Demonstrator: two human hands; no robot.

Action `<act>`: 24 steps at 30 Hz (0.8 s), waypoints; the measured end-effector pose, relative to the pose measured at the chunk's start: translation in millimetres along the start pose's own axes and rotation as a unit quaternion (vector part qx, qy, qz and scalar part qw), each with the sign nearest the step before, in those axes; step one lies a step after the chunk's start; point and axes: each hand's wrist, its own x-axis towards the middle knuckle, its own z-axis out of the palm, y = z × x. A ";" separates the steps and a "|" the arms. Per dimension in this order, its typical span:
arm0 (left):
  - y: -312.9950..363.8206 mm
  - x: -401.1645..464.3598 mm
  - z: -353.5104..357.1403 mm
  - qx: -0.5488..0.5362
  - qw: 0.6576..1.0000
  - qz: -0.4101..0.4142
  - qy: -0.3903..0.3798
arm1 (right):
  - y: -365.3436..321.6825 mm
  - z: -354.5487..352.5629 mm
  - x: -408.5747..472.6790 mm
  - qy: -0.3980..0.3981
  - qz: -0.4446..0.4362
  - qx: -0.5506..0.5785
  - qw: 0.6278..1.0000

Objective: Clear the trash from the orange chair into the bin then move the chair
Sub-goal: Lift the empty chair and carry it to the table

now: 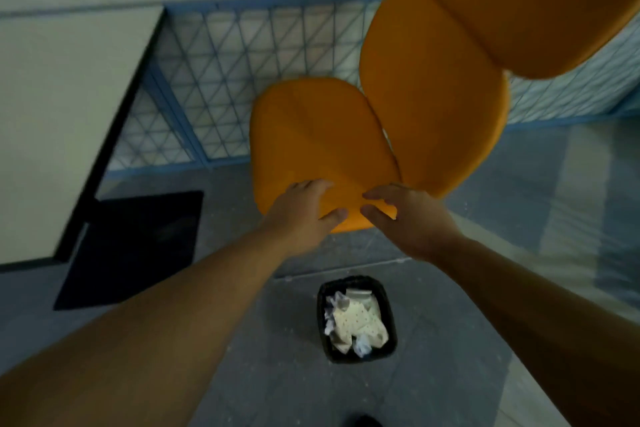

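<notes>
The orange chair point(318, 135) stands in the middle of the view, its seat bare and its backrest point(433, 90) rising to the right. My left hand point(304, 204) lies over the seat's front edge, thumb hooked at the rim. My right hand point(408, 222) clasps the front right corner of the same seat, fingers curled on it. Below my hands, on the floor, stands a small black bin point(322, 326). It is filled with crumpled white paper trash point(356, 322).
A second orange chair point(519, 3) fills the top right. A blue mesh fence point(214, 80) runs behind the chairs. A white table with a dark edge point(52, 114) is at the left, with a black mat point(131, 246) on the grey floor beside it.
</notes>
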 end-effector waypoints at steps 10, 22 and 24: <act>100.3 -55.9 -138.1 0.015 1.000 0.016 -0.001 | -76.4 -149.4 -41.8 0.049 -0.030 -0.055 0.997; 220.4 -79.3 -206.5 0.088 0.990 0.087 0.062 | -101.0 -267.6 -75.8 0.081 -0.016 -0.151 0.985; 237.3 -68.4 -206.8 0.105 0.989 0.078 0.065 | -93.8 -285.2 -76.1 0.080 -0.025 -0.162 0.983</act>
